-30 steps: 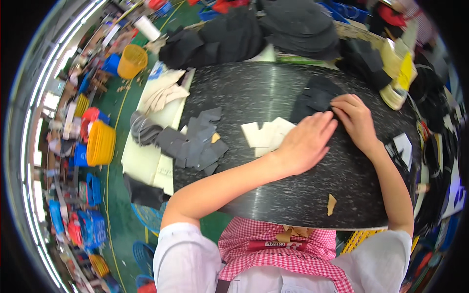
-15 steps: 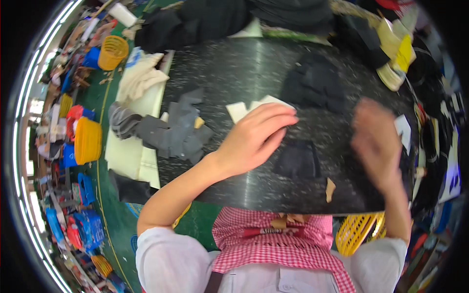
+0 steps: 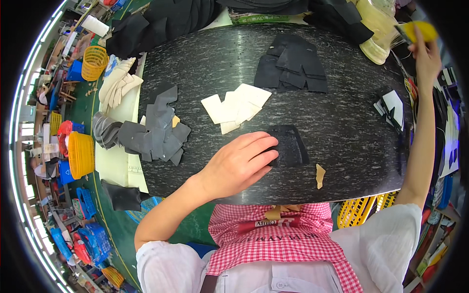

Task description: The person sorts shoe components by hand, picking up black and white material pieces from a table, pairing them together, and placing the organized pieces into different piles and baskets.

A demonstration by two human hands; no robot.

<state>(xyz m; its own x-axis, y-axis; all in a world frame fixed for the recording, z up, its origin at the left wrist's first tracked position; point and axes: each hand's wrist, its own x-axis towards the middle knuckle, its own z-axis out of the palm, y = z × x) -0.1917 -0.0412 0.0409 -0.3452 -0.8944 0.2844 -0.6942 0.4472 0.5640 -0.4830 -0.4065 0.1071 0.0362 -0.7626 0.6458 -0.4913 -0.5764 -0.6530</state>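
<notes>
My left hand (image 3: 239, 166) lies over the left edge of a dark trapezoid piece (image 3: 293, 146) on the black table. Its fingers are bent and close together on that edge; the thumb is hidden beneath. At the far right my raised right hand (image 3: 426, 57) grips a yellow-handled tool (image 3: 421, 31), its end blurred, beside a pale yellow container (image 3: 375, 29). Above my left hand sits a loose group of cream-white cut pieces (image 3: 237, 107). Farther off, a heap of black cut pieces (image 3: 293, 66) overlaps itself.
Grey cut pieces (image 3: 159, 127) spread on the table's left. A small tan scrap (image 3: 320, 176) lies near the front edge. White and black pieces (image 3: 392, 107) rest at the right edge. Black stacks (image 3: 176, 19) line the back. A yellow basket (image 3: 356, 211) stands below the table's right front.
My left hand has moved down from the white pieces onto the dark piece. My right hand has reached far right and taken up the yellow-handled tool from beside the container.
</notes>
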